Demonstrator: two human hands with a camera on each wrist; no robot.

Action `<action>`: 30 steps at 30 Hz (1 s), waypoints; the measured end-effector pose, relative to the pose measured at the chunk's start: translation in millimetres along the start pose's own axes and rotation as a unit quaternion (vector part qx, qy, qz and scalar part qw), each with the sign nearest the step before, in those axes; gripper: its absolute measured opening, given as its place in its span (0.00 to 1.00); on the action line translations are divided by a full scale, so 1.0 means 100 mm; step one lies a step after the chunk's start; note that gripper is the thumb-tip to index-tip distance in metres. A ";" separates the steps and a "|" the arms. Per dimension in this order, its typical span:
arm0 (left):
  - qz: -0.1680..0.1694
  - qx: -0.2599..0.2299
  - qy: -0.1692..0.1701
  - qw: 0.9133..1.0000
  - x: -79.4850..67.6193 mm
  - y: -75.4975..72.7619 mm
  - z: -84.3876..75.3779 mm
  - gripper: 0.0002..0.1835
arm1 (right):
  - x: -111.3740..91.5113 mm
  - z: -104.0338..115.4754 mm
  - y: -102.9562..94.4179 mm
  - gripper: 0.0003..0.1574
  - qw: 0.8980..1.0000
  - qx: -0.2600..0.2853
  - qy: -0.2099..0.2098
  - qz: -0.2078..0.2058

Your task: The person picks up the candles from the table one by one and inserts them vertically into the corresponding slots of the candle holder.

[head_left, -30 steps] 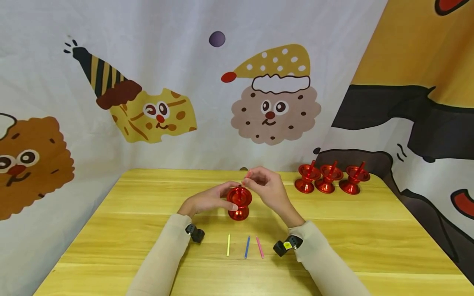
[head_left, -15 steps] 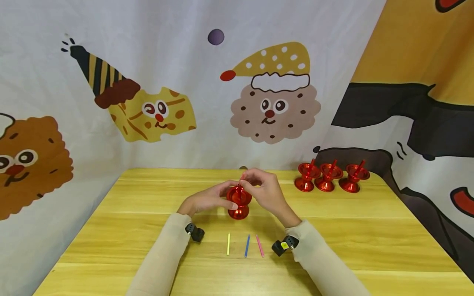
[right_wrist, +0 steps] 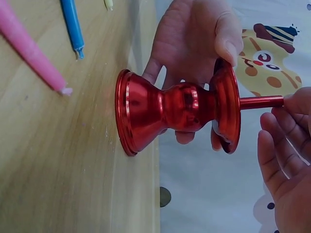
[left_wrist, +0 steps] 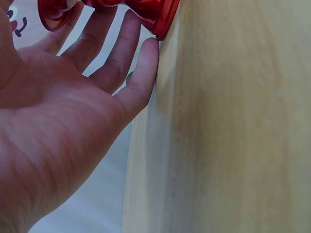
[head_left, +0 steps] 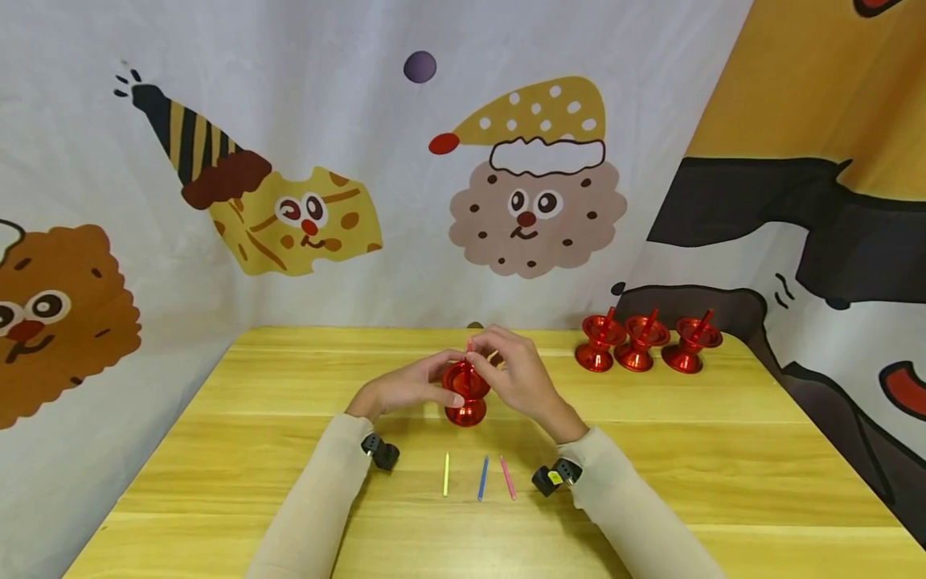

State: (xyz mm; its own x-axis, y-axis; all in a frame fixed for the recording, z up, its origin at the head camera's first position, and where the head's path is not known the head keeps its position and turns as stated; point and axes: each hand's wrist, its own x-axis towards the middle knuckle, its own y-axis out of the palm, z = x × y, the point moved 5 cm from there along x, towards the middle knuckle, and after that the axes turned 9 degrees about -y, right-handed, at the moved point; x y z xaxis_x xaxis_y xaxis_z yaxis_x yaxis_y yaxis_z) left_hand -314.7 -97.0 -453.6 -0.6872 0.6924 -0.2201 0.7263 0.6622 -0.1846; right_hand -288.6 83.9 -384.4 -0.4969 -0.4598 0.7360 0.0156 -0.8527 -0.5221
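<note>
Light is glancing off a glossy, metallic-looking red holder (head_left: 465, 414), which is standing upright at the middle of the wood-grained counter (head_left: 217, 466). From its flared round base the body is narrowing, swelling into a bulb, then spreading into a shallow, wide-rimmed dish, with a slim, smooth red stem (right_wrist: 260, 102) rising from the centre. Both hands are working on it! The left hand (head_left: 412, 386) is gripping the holder from the side, its thumb resting at the dish's rim and its fingers reaching behind the body. The right hand (head_left: 519, 374) is pinching narrowly at the upper part of the stem. Above that pinch a small reddish-pink tip (head_left: 470, 345) is peeking out; the fingers are hiding whether it belongs to the stem.

Nearer the person, a yellow stick (head_left: 445, 475), a blue stick (head_left: 483, 479) and a pink stick (head_left: 508, 478) are lying apart, all thin and waxy-looking, the pink one slanting. Over at the back right, three matching red holders (head_left: 638, 362) are shining in a row, each bearing a leaning red stem. Beige sleeves (head_left: 314, 490) are covering the forearms, and behind everything a pale cloth (head_left: 325, 56) printed with cartoon figures is hanging in soft folds.
</note>
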 end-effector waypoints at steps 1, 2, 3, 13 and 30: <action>0.000 0.000 0.000 1.000 0.00 0.00 0.00 0.40 | 0.00 0.00 -0.01 0.03 1.000 -0.001 0.000 0.003; -0.001 0.001 0.000 1.000 0.00 0.00 0.00 0.40 | 0.01 0.01 -0.01 0.03 1.000 0.000 0.000 0.006; -0.001 0.001 0.000 1.000 0.00 0.00 0.00 0.40 | 0.01 0.01 -0.01 0.03 1.000 0.000 0.000 0.009; -0.001 0.001 0.000 1.000 -0.01 0.00 -0.01 0.40 | 0.02 0.04 -0.02 0.03 1.000 -0.012 -0.001 0.015; -0.006 0.007 -0.006 1.000 -0.01 0.00 -0.01 0.40 | 0.03 0.06 0.00 0.03 0.999 -0.035 0.001 0.015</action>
State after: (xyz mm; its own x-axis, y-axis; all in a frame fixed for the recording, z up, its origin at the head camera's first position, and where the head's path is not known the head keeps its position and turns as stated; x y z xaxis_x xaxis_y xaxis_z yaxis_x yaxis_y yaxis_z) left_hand -314.0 -97.6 -452.5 -0.6958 0.6809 -0.2286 0.7181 0.6664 -0.2007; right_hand -284.8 81.0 -379.6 -0.4988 -0.4841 0.7190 -0.0297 -0.8195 -0.5724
